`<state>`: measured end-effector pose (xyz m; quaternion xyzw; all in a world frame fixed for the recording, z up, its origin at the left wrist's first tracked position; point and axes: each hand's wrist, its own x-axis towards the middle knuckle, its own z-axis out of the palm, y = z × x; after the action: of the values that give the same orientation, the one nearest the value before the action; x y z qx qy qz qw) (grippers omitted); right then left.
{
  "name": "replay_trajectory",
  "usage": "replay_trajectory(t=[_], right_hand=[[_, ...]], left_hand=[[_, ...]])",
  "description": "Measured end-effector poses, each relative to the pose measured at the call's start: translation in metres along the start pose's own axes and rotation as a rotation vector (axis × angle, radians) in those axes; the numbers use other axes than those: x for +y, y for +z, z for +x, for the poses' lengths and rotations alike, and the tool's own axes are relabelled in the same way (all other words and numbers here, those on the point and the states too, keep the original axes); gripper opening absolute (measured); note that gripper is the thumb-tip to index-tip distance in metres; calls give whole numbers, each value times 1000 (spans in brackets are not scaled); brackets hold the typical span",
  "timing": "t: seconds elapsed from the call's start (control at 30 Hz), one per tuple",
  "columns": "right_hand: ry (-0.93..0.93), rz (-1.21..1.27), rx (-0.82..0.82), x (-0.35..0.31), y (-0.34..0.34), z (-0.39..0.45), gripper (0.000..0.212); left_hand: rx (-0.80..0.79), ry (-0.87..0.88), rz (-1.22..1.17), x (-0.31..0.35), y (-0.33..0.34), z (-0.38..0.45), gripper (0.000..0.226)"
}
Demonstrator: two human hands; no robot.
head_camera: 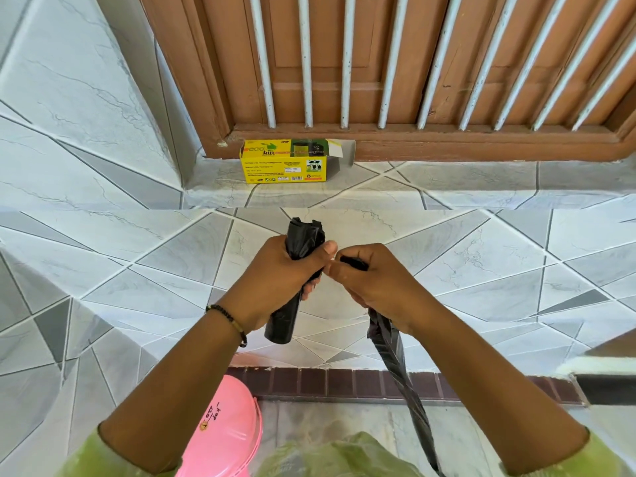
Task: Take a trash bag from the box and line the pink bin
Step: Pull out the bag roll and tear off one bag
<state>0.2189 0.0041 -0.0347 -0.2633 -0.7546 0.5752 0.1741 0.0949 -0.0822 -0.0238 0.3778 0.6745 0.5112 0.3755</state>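
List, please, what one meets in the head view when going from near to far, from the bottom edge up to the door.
pink bin → dark brick strip → left hand and right hand holding the black trash bags → yellow box → brown door

Black trash-bag roll (290,290) upright in the left hand's (275,270) fist, ends showing above and below. Detached bag (395,359) (twisted, thin) hangs from the right hand (375,284). Yellow box (285,161) beyond both hands, flap open. Pink bin (223,432) under the left forearm.
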Motion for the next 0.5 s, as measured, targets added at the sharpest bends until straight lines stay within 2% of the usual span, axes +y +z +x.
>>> replay_trajectory(t=[0.07,0.2,0.27,0.33,0.4,0.5], right_hand=[[-59,-114,56,-2,4,1,25],[-91,-350,167,-3,7,4,42],[-118,-572,236,2,5,5,43],[-115,-613,278,10,-1,4,43],[-98,-517,290,16,-11,3,44],[-68,-373,239,14,-19,3,37]], left_hand=[[81,19,4,-5,6,2,31],[222,41,-3,-9,13,7,29],[312,103,72,-8,9,7,28],[405,157,113,-4,-1,7,29],[403,147,15,-2,-11,7,30],[220,-11,-310,0,-14,4,27]])
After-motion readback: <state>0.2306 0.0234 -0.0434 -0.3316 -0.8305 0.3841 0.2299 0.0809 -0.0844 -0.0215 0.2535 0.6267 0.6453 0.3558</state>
